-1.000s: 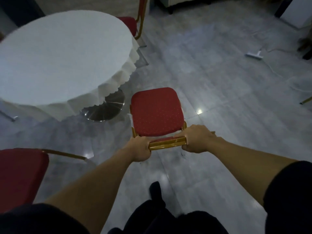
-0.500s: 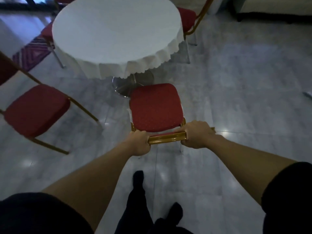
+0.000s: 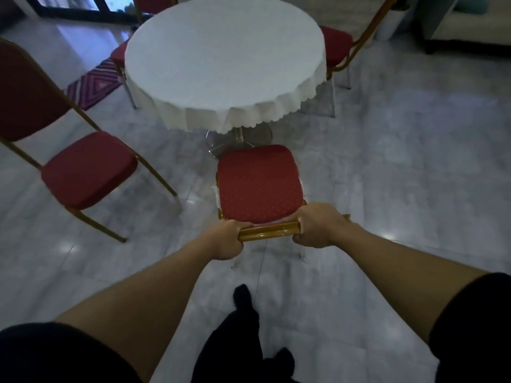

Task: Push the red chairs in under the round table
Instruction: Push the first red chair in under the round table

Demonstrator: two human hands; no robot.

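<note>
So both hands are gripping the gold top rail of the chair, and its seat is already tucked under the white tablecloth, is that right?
Not quite. Both hands, left and right, do grip the gold rail, but the head view shows the seat short of the tablecloth, not yet tucked under.

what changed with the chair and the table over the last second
The held chair has been swung round to face the round table and brought nearer; its seat front now lies just short of the tablecloth edge, not yet under it. The view turned too, so the chair at left shows fully. Unchanged: left hand and right hand still grip the gold top rail.
</note>
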